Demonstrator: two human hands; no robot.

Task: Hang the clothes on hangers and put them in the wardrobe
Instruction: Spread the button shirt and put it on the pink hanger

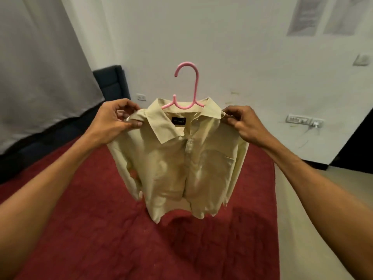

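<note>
Above the red bed (121,229), a cream shirt (179,164) hangs on a pink hanger (187,91), held up in the air; left hand (115,122) pinches the shirt's left shoulder; right hand (244,124) pinches the right shoulder; hook points upward toward the white wall (232,47).

I can read nothing here. Between my left hand (115,120) and my right hand (245,124), a small dark label (178,120) sits inside the collar of the shirt (171,168), its pale lettering too blurred to make out. High beyond my right hand, the print on the sheets (305,15) on the wall (242,47) is blurred too.
</note>
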